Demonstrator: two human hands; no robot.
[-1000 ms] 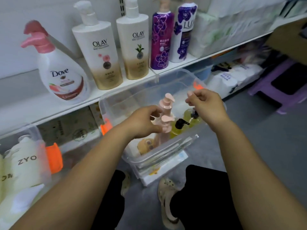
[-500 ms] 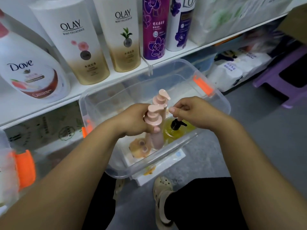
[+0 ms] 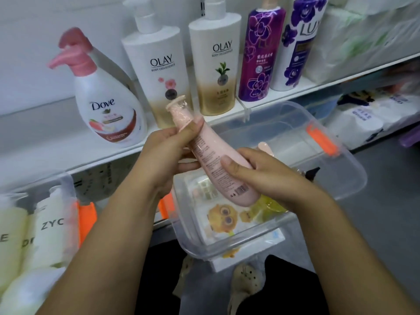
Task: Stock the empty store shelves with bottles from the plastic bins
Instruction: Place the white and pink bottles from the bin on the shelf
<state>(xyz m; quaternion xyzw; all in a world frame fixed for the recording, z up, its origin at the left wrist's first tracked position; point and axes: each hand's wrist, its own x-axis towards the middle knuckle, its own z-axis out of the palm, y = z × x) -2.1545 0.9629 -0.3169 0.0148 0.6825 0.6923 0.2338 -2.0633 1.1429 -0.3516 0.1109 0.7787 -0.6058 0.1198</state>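
Above the clear plastic bin (image 3: 354,176), left hand (image 3: 163,155) and right hand (image 3: 263,176) are gripping a tilted pink plastic pump bottle (image 3: 216,169), likely label-checking.

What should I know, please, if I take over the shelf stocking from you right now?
Left hand grips the pink bottle near its pump; right hand holds its lower body, tilted above the clear bin.
Done: Dove bottle, two Olay bottles and two purple-flowered bottles stand on the shelf.
To do: shelve the pink bottle; another pink pump bottle and a yellow bottle sit in the bin; the left bin holds pale bottles.
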